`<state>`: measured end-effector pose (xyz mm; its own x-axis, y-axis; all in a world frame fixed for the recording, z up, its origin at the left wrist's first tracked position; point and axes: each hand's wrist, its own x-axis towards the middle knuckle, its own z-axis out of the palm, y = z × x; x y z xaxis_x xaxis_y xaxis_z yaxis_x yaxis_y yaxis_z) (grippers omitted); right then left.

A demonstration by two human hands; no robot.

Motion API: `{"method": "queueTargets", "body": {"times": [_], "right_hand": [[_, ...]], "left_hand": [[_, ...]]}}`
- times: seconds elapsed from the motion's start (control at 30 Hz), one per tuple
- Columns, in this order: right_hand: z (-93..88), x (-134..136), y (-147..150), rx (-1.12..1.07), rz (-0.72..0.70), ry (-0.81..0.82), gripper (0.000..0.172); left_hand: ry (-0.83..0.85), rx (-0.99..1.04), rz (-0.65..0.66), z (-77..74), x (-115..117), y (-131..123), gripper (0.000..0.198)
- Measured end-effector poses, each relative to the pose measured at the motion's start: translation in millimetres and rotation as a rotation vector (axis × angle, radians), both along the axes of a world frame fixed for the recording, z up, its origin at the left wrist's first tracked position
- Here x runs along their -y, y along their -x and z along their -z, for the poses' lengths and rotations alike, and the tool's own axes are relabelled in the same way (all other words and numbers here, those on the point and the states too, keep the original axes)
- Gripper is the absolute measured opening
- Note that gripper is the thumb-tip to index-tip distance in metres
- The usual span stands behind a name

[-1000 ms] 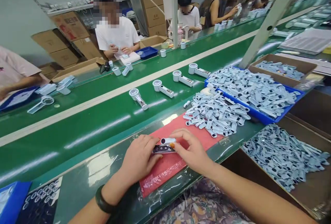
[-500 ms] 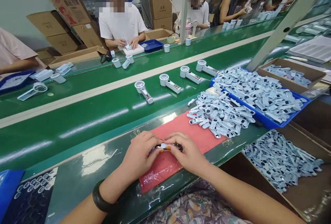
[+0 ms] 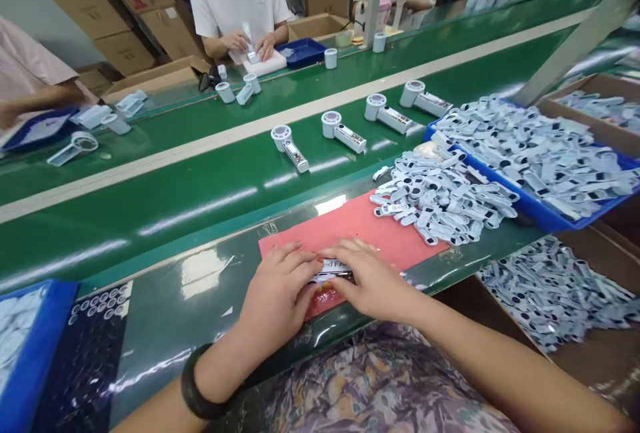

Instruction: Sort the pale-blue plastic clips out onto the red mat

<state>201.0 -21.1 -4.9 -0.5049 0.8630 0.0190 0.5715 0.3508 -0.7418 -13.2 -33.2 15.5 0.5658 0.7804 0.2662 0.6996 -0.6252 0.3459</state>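
Note:
My left hand and my right hand meet over a small white and dark handle part on the red foam mat. Both hands curl round the part and press it against the mat, and the fingers hide most of it. A dark bangle sits on my left wrist. To the right of the mat lies a heap of pale blue handle shells.
Assembled handheld fans lie in a row on the green conveyor belt. A blue tray and brown boxes at the right hold more shells. A dark sheet of round parts lies at the left. Other people work across the belt.
My hands brought the part closer to me and pressed it down on the mat, covering it more. The view tilted downward.

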Motion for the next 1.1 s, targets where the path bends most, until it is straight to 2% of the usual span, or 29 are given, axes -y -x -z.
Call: {"method": "queueTargets", "body": {"times": [0.17,0.37,0.53,0.63,0.7,0.73,0.8,0.9,0.97,1.03,1.1], "right_hand": [[4.0,3,3,0.043,0.025,-0.055,0.037],[13.9,14,10,0.151,0.038,-0.27,0.037],[22.1,14,13,0.118,0.049,-0.3,0.035],[27.3,17,7,-0.017,0.088,-0.335,0.039],[31.5,21,2,-0.085,0.132,-0.391,0.048],[33.6,23,0,-0.101,0.157,-0.422,0.052],[36.9,25,-3,-0.115,0.213,-0.467,0.053],[39.2,23,-5,-0.125,0.277,-0.497,0.046],[41.7,19,-4,-0.11,0.277,-0.509,0.041],[49.1,12,1,-0.078,0.254,-0.549,0.036],[62.7,2,8,-0.059,0.25,-0.651,0.036]], "left_hand": [[0.009,0.002,-0.007,3.6,0,-2,0.021],[-0.06,-0.077,0.022,0.8,-1,-1,0.021],[-0.019,-0.088,0.034,-5.0,-2,-4,0.02],[-0.034,-0.242,0.013,-14.6,0,-6,0.025],[-0.069,-0.394,0.005,-20.8,-8,-1,0.026],[-0.095,-0.466,0.012,-23.8,-17,4,0.027],[-0.184,-0.583,0.029,-30.8,-51,20,0.032],[-0.357,-0.704,-0.074,-43.6,-127,53,0.04],[-0.38,-0.751,-0.2,-49.2,-179,75,0.043],[-0.351,-0.751,-0.267,-46.6,-217,93,0.049],[-0.331,-0.723,-0.263,-31.9,-238,102,0.059]]}}
